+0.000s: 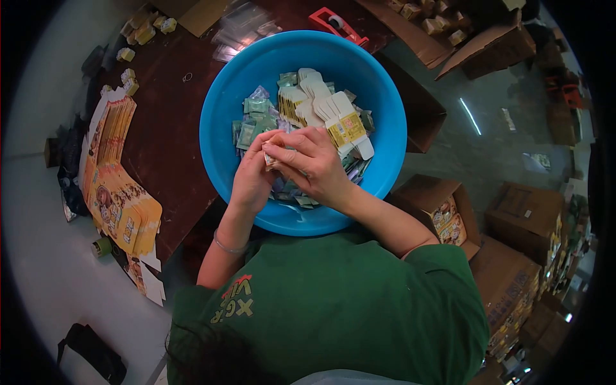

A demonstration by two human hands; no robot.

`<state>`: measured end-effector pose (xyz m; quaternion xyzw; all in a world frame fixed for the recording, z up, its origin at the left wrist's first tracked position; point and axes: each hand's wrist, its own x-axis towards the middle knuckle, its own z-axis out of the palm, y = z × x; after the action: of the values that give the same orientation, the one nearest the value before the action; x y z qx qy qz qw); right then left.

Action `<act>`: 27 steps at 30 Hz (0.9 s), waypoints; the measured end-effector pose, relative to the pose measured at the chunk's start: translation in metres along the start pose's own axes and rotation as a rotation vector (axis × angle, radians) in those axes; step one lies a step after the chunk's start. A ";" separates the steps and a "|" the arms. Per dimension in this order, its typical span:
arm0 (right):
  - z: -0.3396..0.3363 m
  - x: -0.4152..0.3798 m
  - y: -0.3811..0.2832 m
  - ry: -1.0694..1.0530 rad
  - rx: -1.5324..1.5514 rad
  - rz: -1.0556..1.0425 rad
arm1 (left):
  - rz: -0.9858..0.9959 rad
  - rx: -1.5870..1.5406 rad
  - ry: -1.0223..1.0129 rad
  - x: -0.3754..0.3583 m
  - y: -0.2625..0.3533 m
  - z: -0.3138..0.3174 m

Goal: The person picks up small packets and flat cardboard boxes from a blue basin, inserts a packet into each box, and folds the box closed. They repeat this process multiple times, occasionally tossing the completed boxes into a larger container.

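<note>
Both hands meet over the near part of a large blue basin [221,83]. Between their fingers is a small printed carton [269,160], mostly covered. My left hand [252,176] is closed around its left side. My right hand [314,163] pinches it from the right and top. Beneath and behind them in the basin lie many small green and purple sachets [255,122]. A stack of flattened small cartons [311,96] rests on these sachets, white inside, with a yellow printed one [346,130] at the right end.
Larger yellow printed flat cartons [122,205] lie in rows on the dark red table [163,128] at left. Small folded boxes [128,80] sit beyond them. A red tape dispenser [338,27] stands behind the basin. Brown cardboard boxes [526,208] fill the floor at right.
</note>
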<state>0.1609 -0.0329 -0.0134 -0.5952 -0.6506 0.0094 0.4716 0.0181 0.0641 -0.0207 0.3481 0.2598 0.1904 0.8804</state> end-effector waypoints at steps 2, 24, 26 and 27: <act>-0.002 0.001 0.004 -0.021 -0.039 -0.014 | -0.059 -0.244 -0.099 -0.002 0.013 0.009; -0.132 0.055 0.069 0.039 0.023 0.624 | 0.034 0.424 -0.110 -0.004 0.000 0.015; -0.105 0.020 0.079 -0.277 -0.192 0.771 | 0.006 0.425 -0.135 -0.007 0.000 0.016; -0.080 -0.015 0.092 -0.257 -0.460 0.563 | -0.002 0.405 -0.134 -0.007 -0.001 0.016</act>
<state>0.2793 -0.0619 -0.0306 -0.8349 -0.5004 0.0669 0.2193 0.0225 0.0513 -0.0094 0.5296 0.2342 0.1098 0.8078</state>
